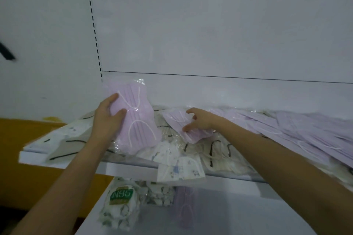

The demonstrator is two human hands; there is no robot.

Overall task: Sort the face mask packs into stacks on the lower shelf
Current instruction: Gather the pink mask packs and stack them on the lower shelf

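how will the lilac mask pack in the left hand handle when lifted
Probably floppy: the lilac mask pack bends where the left hand grips it. Likely light: thin masks. Its glossy film may slip. The right hand pinches another pack.

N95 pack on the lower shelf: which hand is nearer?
Left. The left hand holds a large lilac pack over the upper shelf, almost straight above the N95 pack; the right hand grips a smaller lilac pack farther right.

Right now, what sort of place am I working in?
Most likely a shop or stockroom. White shelving hangs on a slotted upright, the upper shelf is heaped with bagged lilac mask packs, and an N95 pack lies with others on the lower shelf.
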